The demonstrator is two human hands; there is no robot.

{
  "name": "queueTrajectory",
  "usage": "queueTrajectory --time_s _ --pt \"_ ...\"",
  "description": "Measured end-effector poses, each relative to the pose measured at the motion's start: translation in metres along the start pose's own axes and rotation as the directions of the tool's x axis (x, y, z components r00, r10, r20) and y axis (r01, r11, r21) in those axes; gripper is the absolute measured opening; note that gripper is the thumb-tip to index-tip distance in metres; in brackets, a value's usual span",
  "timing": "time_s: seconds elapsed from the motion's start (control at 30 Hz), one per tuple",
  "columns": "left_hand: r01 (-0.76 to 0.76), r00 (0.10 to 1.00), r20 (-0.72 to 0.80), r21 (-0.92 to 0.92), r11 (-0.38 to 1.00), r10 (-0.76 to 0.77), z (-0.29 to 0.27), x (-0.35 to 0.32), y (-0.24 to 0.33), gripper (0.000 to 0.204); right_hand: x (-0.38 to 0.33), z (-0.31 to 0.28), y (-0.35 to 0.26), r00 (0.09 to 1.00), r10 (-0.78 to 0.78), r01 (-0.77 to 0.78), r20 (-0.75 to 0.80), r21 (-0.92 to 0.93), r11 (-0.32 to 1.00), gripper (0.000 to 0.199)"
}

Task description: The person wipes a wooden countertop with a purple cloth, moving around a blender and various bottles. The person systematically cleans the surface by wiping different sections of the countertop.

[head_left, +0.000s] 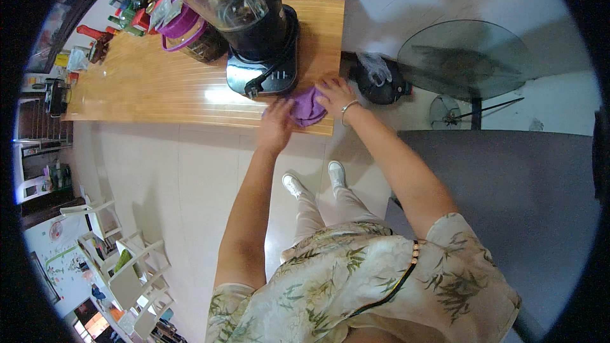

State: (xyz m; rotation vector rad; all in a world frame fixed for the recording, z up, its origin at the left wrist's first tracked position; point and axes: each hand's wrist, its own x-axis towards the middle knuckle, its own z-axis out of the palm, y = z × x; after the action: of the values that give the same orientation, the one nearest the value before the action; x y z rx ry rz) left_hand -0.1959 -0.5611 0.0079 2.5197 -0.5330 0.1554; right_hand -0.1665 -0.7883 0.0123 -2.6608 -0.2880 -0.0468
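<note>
A crumpled purple cloth [309,107] lies on the wooden tabletop [171,76], close to its front right corner. At the cloth's left side is my left hand [276,124], its fingers curled onto the edge and slightly blurred. My right hand [337,96], with a bracelet at the wrist, grips the cloth's right side. Just behind both hands stands a blender [262,32] with a clear jug and a black body. Its plug and cord [259,81] rest on the shiny base, near the cloth.
A purple-lidded jar [197,38] stands left of the blender, with bottles [133,18] farther left. Right of the table are a black appliance [379,82] with a plastic bag on it and a round glass-topped stand [467,57]. White chairs [127,273] stand at lower left.
</note>
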Motion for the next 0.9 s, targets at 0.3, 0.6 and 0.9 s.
queueTrajectory --time_s 0.3,0.6,0.9 --pt "0.038 0.992 0.124 -0.018 0.999 -0.036 0.013 -0.046 0.031 0.022 -0.138 0.048 -0.030 0.997 -0.040 0.046 -0.070 0.092 0.995 0.031" --pt "0.403 0.912 0.094 -0.396 0.825 -0.400 0.029 -0.080 0.067 0.019 -0.111 -0.003 -0.008 0.981 0.079 -0.012 -0.179 0.347 0.938 0.024" --pt "0.602 0.781 0.358 -0.647 0.467 -0.511 0.082 -0.101 0.057 0.017 -0.132 0.042 0.013 0.967 0.255 -0.233 -0.002 0.403 0.885 0.026"
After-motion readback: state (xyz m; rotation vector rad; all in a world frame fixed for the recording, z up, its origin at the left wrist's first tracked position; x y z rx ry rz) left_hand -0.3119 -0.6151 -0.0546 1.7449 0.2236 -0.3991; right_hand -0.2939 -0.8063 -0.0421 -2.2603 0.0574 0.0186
